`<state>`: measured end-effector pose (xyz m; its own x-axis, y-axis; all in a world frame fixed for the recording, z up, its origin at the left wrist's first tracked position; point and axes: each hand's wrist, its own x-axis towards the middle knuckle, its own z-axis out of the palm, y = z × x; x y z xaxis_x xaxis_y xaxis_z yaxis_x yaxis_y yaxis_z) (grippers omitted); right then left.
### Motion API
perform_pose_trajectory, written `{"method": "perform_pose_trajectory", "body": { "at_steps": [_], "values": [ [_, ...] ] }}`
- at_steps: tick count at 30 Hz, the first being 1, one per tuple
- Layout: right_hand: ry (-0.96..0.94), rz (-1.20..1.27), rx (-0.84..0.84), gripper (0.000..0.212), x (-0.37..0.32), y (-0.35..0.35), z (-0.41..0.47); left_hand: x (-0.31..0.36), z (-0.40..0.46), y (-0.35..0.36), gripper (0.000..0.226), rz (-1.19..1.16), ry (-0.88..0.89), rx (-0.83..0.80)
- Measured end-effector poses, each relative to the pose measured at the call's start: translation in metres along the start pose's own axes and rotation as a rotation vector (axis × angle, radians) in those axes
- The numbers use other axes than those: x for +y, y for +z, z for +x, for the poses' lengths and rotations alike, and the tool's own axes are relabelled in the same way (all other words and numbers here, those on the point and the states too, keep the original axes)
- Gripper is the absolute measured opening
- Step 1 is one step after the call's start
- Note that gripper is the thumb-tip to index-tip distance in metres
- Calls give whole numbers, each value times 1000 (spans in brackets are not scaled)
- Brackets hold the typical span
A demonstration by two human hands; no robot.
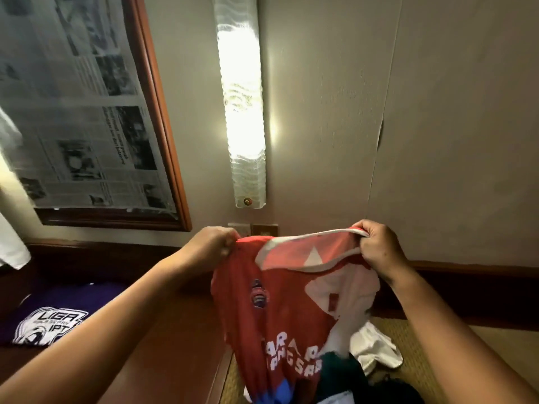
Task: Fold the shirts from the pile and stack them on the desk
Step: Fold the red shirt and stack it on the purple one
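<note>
The brown tabletop (180, 339) ended in a right edge just beside the hanging red shirt (271, 316), with bare surface between that edge and the folded purple shirt (55, 316) at far left. Left hand (210, 243) and right hand (376, 246) each pinched the red shirt's shoulders, holding it up over what seemed a clothes pile (370, 354). White lettering crossed its front.

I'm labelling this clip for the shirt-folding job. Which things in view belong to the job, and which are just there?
Part of the job:
- red shirt, held up by left hand and right hand
- folded purple shirt
- desk
- pile of clothes

Just there:
- wall lamp
- framed newspaper
- white cloth
</note>
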<state>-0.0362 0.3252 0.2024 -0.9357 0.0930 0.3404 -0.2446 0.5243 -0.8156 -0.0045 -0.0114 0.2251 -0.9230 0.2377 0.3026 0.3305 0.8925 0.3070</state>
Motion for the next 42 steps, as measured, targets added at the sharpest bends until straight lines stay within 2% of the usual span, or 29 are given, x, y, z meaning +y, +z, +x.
{"method": "perform_pose_trajectory", "body": {
  "at_steps": [3,6,7,10,12,14,15,17,19,23,26,28,30,32,33,35,37,40,42],
  "values": [
    [-18,-68,82,19,-19,0,-5,-14,-12,-27,15,-8,-54,128],
    [-96,-56,-41,19,-56,10,-22,-6,-31,-20,11,-48,14,0],
    [-137,-61,-72,20,-74,15,-30,1,-38,-8,21,-74,39,-63],
    [-263,-70,-115,24,-131,28,-58,23,-61,29,74,-217,41,-205],
    [-319,-86,-115,22,-165,34,-78,31,-74,43,88,-499,13,-234],
    [-343,-134,-94,18,-193,38,-98,31,-89,46,73,-795,8,-251],
    [-348,-170,-71,18,-204,39,-107,28,-97,42,60,-865,29,-227],
    [-345,-246,-11,18,-223,39,-123,18,-113,24,43,-922,63,-124],
    [-318,-301,58,18,-236,36,-136,6,-130,-3,40,-964,54,-40],
    [-280,-329,179,27,-268,32,-152,-18,-153,-75,15,-899,89,56],
    [-280,-354,246,31,-298,23,-153,-27,-158,-146,22,-838,80,147],
    [-306,-399,217,34,-319,14,-149,-33,-157,-192,19,-694,85,247],
    [-381,-461,193,55,-343,6,-145,-38,-156,-234,18,-561,101,343],
    [-463,-461,172,53,-368,-3,-141,-34,-159,-272,22,-583,106,388],
    [-479,-420,111,45,-379,-7,-140,-32,-161,-289,23,-637,102,378],
    [-431,-253,-135,34,-389,-13,-139,-32,-168,-312,20,-688,79,315],
    [-379,-218,-329,27,-381,-8,-143,-41,-175,-320,30,-562,28,201],
    [-416,-506,-336,19,-342,26,-140,-61,-184,-309,22,-223,-58,16],
    [-424,-573,-253,19,-311,57,-148,-72,-195,-291,12,-160,-104,-44]
  ]
}}
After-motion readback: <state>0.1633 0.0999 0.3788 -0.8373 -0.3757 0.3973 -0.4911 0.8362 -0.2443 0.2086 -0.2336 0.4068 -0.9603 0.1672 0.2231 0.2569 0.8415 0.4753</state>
